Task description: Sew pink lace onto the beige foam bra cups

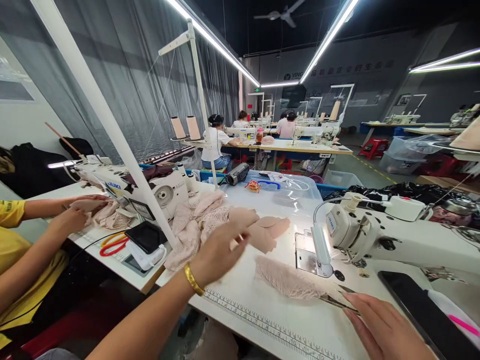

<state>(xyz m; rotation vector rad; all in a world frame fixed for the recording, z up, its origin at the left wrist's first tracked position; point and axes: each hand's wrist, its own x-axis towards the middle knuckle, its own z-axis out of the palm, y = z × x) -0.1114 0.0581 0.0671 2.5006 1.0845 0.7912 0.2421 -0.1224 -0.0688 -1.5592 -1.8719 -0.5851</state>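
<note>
My left hand (221,252), a gold bangle on its wrist, hovers over the table with fingers apart and nothing visible in them. Just beyond it lie smooth beige fabric pieces (262,237), overlapping. A bundle of pale pink lace fabric (200,217) is heaped to their left. My right hand (386,325) grips a slim two-pronged metal tool (339,302), tweezers or thread snips. The prongs touch or lie beside the end of a flat lace piece (287,280), in front of the sewing machine (352,230) with its lit needle area.
A printed ruler (262,320) runs along the table's front edge. A black phone (408,310) lies right of my right hand. At left, a co-worker's hands (77,215) hold fabric by another machine. A white pole (108,125) rises between us. A clear plastic lid (292,192) lies behind.
</note>
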